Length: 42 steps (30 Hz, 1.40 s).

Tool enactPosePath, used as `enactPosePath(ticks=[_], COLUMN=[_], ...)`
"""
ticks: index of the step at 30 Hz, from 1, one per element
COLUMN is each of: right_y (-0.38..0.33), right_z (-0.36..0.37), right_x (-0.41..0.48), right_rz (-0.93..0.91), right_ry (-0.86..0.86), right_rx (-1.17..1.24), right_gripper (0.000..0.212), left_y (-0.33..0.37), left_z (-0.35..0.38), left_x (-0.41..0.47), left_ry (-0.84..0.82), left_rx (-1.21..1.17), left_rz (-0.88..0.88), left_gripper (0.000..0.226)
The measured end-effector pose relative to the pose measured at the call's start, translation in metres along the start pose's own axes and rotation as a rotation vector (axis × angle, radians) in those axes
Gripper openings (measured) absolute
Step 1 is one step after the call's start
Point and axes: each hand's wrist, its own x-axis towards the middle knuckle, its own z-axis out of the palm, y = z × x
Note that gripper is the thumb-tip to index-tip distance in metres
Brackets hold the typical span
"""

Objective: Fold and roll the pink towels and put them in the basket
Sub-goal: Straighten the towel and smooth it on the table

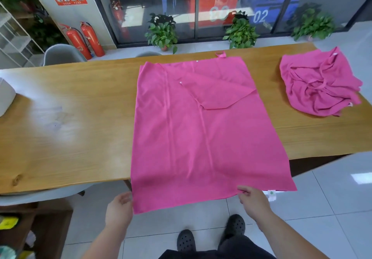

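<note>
One pink towel (201, 134) lies spread open and mostly flat on the surface (80, 107), in the middle, with soft creases running along its length. Its far right corner is turned back toward the centre as a pointed flap (219, 89), and a small loop (220, 54) sticks out at the far edge. The near end hangs past the near edge of the surface, where the left hand (119, 206) holds the left corner and the right hand (254, 199) pinches the hem beside a white label (271, 194). A crumpled heap of pink towels (320, 85) sits at the far right.
</note>
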Motion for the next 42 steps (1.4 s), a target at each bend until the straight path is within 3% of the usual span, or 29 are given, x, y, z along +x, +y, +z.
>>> enactPosePath(ticks=[2,4,7,10,12,16,22,26,31,35,42], right_y=[-0.005,-0.021,-0.055,-0.071,-0.064,-0.056,-0.039,-0.043,-0.049,-0.047,-0.037], right_z=[-0.017,-0.035,-0.061,-0.082,-0.090,-0.103,-0.125,-0.137,-0.135,-0.131,-0.120], right_x=[0.012,0.033,0.074,0.113,0.125,0.131,0.156,0.169,0.180,0.174,0.187], right_rz=[-0.069,-0.198,-0.454,-0.519,-0.493,-0.557,-0.676,-0.743,-0.751,-0.781,-0.767], right_ry=[0.096,0.204,0.154,0.011,-0.031,0.061,-0.044,0.041,-0.017,0.080,0.104], right_rx=[-0.280,-0.423,-0.579,-0.780,-0.878,-0.971,-0.957,-0.998,-1.005,-1.015,-0.998], right_gripper=[0.029,0.030,0.055,0.078,0.079,0.062,0.070,0.079,0.073,0.075,0.059], left_y=[0.017,0.044,0.090,0.121,0.129,0.152,0.155,0.159,0.161,0.168,0.169], left_z=[0.009,0.023,0.058,0.090,0.102,0.112,0.121,0.125,0.134,0.134,0.136], left_x=[0.002,0.001,-0.003,-0.001,0.000,-0.002,-0.004,-0.008,-0.007,-0.006,0.024], left_ry=[0.159,0.206,0.021,-0.168,-0.218,-0.010,-0.098,0.008,-0.172,-0.019,-0.067], left_rx=[0.061,0.135,0.351,0.692,0.861,0.973,0.987,0.990,0.968,0.989,1.000], left_rz=[0.003,0.149,0.541,0.698,0.671,0.639,0.617,0.624,0.597,0.648,0.752], left_gripper=[0.045,0.048,0.064,0.081,0.076,0.060,0.070,0.070,0.082,0.070,0.073])
